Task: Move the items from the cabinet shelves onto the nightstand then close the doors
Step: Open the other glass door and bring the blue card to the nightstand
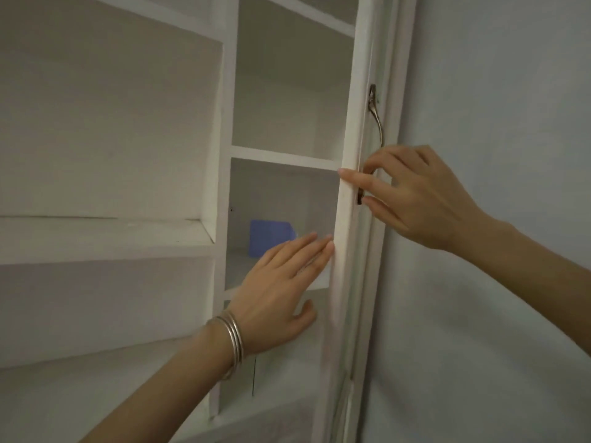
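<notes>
A white wall cabinet fills the view, its shelves [105,238] bare on the left. A blue box-like item [270,236] stands on a shelf in the narrow right compartment. The white cabinet door [350,199] is seen edge-on at the right, with a metal handle [377,119] on its outer face. My right hand [419,199] is on the lower end of that handle, one finger stretched over the door's edge. My left hand [281,289], with silver bangles at the wrist, lies flat with fingertips touching the door's edge, in front of the blue item.
A pale blue-grey wall [495,282] lies to the right of the door. A vertical white divider [225,155] separates the wide left shelves from the narrow right compartment. The nightstand is out of view.
</notes>
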`<action>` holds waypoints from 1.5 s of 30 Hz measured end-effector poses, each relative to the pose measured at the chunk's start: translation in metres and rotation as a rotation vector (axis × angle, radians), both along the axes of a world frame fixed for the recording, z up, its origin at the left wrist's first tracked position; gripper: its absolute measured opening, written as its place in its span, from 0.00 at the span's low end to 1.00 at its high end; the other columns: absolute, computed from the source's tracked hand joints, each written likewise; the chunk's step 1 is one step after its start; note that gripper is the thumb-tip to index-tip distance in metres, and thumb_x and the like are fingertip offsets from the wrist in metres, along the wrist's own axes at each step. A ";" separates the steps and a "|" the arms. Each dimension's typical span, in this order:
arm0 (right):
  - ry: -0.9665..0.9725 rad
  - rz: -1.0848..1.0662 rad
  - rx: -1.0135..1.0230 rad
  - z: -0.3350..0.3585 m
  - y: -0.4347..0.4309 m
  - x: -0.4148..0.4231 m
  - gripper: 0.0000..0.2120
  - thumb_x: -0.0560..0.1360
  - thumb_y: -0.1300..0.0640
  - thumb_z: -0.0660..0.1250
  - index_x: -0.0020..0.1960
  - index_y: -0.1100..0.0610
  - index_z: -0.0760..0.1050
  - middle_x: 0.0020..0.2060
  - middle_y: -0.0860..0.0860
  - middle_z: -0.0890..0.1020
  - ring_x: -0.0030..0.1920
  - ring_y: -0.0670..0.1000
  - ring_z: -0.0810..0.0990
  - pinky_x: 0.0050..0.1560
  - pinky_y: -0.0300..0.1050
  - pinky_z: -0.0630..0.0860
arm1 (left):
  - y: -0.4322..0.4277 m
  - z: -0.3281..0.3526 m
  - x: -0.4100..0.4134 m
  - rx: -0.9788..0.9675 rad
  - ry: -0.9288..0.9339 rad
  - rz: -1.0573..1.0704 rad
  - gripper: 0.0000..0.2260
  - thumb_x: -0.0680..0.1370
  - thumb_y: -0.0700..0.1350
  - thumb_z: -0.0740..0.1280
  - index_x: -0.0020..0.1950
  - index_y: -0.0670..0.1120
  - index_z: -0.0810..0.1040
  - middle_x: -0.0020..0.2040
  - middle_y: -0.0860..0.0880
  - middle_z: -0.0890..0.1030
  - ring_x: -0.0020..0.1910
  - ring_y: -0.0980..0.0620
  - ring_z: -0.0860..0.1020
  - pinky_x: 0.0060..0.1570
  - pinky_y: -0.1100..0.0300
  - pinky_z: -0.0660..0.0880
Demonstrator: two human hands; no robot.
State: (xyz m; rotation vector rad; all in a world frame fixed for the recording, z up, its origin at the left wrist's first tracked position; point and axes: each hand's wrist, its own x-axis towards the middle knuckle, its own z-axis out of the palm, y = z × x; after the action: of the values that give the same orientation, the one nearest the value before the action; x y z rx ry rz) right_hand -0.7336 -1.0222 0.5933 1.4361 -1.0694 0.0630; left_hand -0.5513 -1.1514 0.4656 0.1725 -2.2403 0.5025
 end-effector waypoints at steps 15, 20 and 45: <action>0.006 -0.166 0.012 -0.032 0.105 -0.075 0.19 0.79 0.55 0.54 0.59 0.66 0.74 0.58 0.62 0.77 0.65 0.61 0.70 0.68 0.62 0.61 | 0.091 -0.022 -0.076 0.032 -0.016 0.096 0.31 0.70 0.49 0.57 0.73 0.45 0.63 0.71 0.47 0.68 0.70 0.46 0.65 0.66 0.45 0.65; -0.158 -0.281 -0.077 -0.055 0.119 -0.098 0.24 0.79 0.49 0.52 0.59 0.68 0.73 0.60 0.64 0.75 0.69 0.62 0.65 0.70 0.61 0.56 | 0.092 -0.039 -0.078 0.035 -0.032 0.166 0.29 0.72 0.52 0.56 0.72 0.45 0.64 0.68 0.45 0.71 0.68 0.44 0.68 0.65 0.44 0.66; -0.310 -0.138 0.214 -0.136 0.061 -0.113 0.21 0.74 0.56 0.55 0.61 0.66 0.73 0.58 0.63 0.77 0.64 0.62 0.71 0.68 0.59 0.63 | 0.052 -0.094 -0.072 0.191 -0.205 0.316 0.27 0.72 0.53 0.55 0.67 0.44 0.71 0.63 0.45 0.77 0.62 0.43 0.74 0.58 0.47 0.72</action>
State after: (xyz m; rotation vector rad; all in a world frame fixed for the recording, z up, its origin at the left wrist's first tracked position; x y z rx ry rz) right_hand -0.8469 -0.9613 0.4576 1.5731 -1.4628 0.0751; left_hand -0.6233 -1.0994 0.3717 0.6050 -2.4753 0.4886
